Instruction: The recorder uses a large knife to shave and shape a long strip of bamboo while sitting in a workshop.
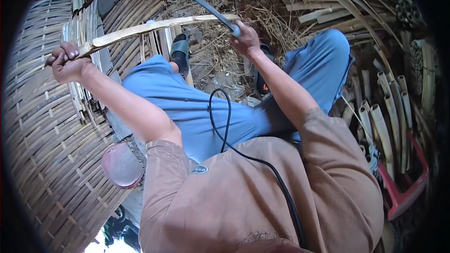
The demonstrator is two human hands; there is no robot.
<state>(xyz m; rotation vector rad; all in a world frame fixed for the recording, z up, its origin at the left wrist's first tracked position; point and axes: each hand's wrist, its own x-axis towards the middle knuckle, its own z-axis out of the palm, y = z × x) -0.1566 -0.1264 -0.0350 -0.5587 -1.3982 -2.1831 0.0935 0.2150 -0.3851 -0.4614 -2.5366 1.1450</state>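
Note:
My left hand (70, 63) is closed round the left end of a long, pale split bamboo piece (154, 26). The piece stretches across in front of me, and its other end reaches my right hand (246, 40). That hand is wrapped round the grip of a long knife (199, 0), whose slightly curved blade points up and to the left, crossing above the bamboo near its right end. Whether my right fingers also touch the bamboo end, I cannot tell. Most of the knife's handle is hidden in my fist.
Shavings (211, 56) litter the ground between my sandalled feet. Woven bamboo matting (42, 136) covers the left side. Bamboo lengths (384, 122) stand at the right beside a red plastic frame (403, 197). A round, pink-rimmed container (123, 165) sits at lower left. A black cable (276, 173) trails over my shirt.

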